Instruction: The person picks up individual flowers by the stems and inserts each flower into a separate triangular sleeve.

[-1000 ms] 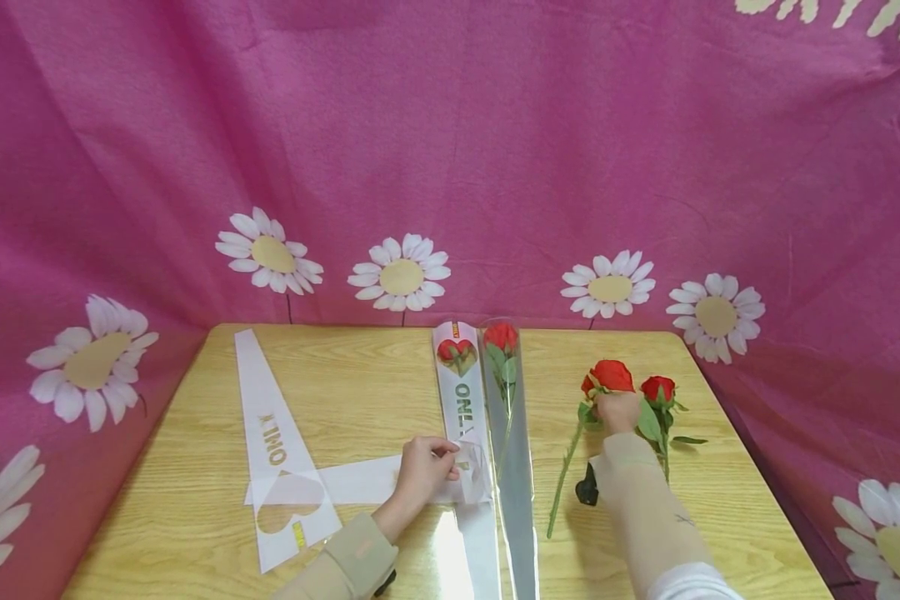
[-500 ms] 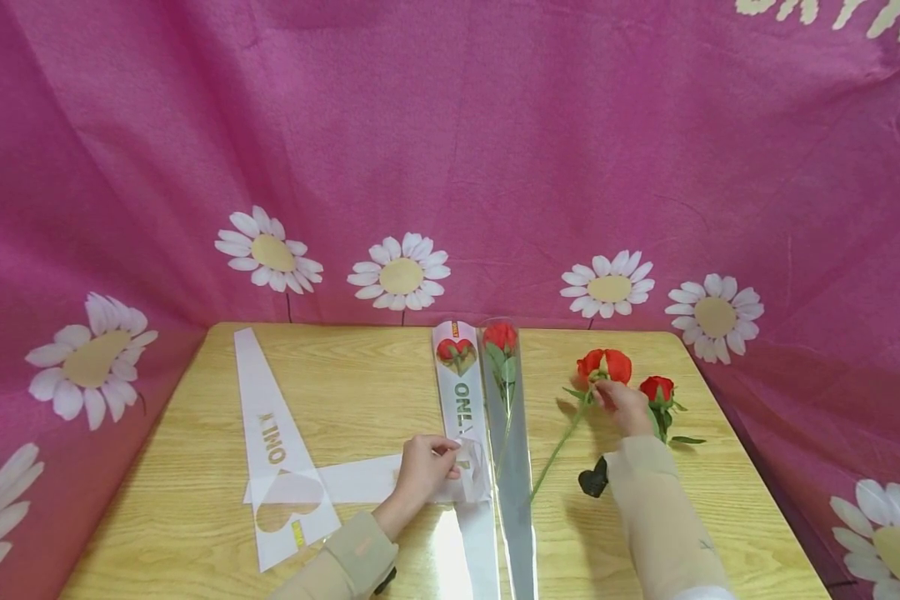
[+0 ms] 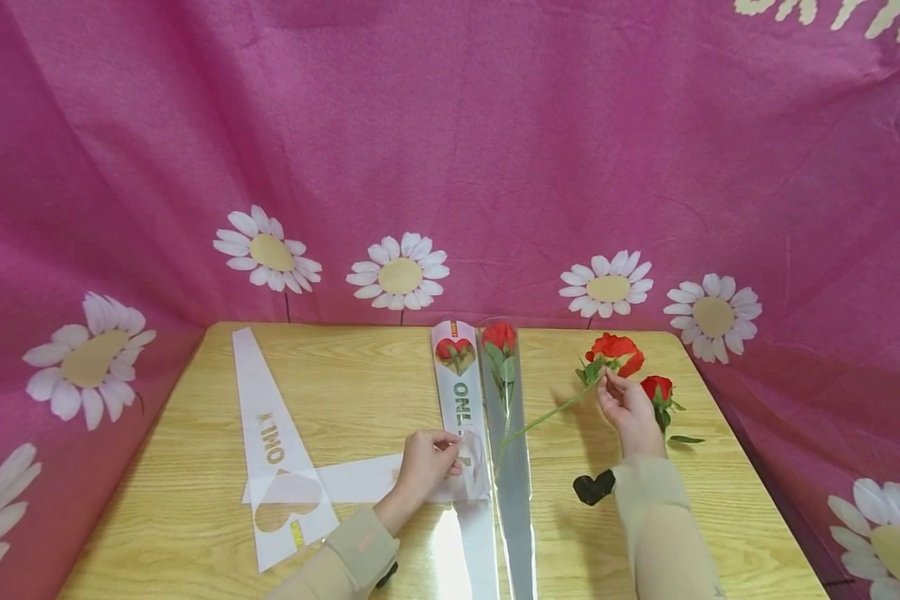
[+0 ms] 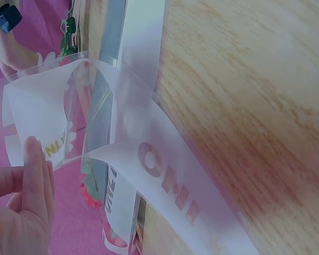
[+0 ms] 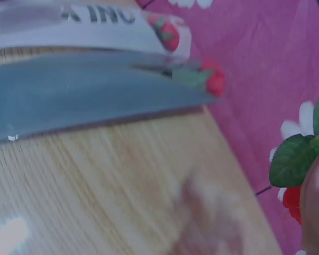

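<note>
My left hand (image 3: 426, 465) pinches the mouth edge of a clear and white flower sleeve (image 4: 34, 109) printed with "ONLY". In the left wrist view this sleeve's mouth gapes, and its body lies across the table. My right hand (image 3: 632, 412) pinches a red rose (image 3: 621, 353) by the stem just under its bloom, above the table. The rose's green stem (image 3: 543, 417) slants down leftward over the wrapped roses. In the right wrist view, only part of the right hand (image 5: 316, 207) and a leaf (image 5: 295, 162) show at the edge.
Two wrapped roses lie side by side at the middle: one in a white printed sleeve (image 3: 450, 333), one in a clear sleeve (image 3: 521, 467). Another red rose (image 3: 657, 388) lies at right. A second white sleeve (image 3: 258, 392) lies at left. A pink daisy cloth (image 3: 480, 150) hangs behind.
My right hand has lifted the rose from the table and turned it, so its stem has swung leftward over the clear sleeve. The left hand has barely moved.
</note>
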`<action>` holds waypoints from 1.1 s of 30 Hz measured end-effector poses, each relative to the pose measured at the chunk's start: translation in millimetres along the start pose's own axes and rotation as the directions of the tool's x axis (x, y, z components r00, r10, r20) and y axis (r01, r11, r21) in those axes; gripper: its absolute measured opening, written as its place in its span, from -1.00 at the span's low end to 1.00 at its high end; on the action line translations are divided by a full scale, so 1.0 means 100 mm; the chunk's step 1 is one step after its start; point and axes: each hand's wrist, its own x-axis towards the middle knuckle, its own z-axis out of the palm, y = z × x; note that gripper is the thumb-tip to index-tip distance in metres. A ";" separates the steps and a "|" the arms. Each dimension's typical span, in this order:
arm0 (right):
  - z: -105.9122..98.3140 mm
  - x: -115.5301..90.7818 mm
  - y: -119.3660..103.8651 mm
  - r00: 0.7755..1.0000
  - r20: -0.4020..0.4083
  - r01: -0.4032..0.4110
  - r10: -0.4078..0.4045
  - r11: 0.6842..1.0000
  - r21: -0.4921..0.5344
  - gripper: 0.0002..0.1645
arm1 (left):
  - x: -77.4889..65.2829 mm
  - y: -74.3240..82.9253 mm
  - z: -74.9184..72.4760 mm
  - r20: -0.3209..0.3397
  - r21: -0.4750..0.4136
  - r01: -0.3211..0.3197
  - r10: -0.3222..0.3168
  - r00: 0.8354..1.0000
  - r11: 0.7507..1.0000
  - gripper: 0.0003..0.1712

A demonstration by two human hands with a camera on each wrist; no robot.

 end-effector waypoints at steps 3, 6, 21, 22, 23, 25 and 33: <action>0.05 -0.07 0.06 0.998 0.059 0.012 -0.015 0.998 0.056 -0.83 | 0.01 0.02 0.01 0.002 0.000 -0.002 0.002 1.000 1.000 -0.82; 0.11 -0.14 0.13 0.988 0.146 0.039 -0.047 0.998 0.059 -0.80 | 0.02 0.04 0.02 0.010 0.001 -0.010 0.010 1.000 1.000 -0.81; 0.58 -0.68 0.52 0.761 0.386 0.629 -0.522 0.738 -0.243 -0.83 | 0.04 0.08 0.07 0.035 -0.012 -0.052 0.053 0.998 0.999 -0.81; 0.62 -0.72 0.56 0.729 0.417 0.665 -0.542 0.706 -0.244 -0.82 | 0.04 0.08 0.08 0.035 -0.011 -0.056 0.056 0.998 0.998 -0.81; 0.65 -0.76 0.59 0.701 0.444 0.694 -0.559 0.678 -0.242 -0.79 | 0.05 0.09 0.09 0.033 -0.008 -0.052 0.052 0.998 0.999 -0.81; 0.70 -0.84 0.66 0.646 0.505 0.740 -0.572 0.632 -0.231 -0.75 | 0.05 0.09 0.11 0.026 0.008 -0.062 0.062 0.998 0.998 -0.81; 0.70 -0.92 0.89 0.499 0.695 0.839 -0.517 0.489 -0.238 -0.66 | 0.07 0.18 0.18 0.026 -0.014 -0.086 0.087 0.996 0.996 -0.77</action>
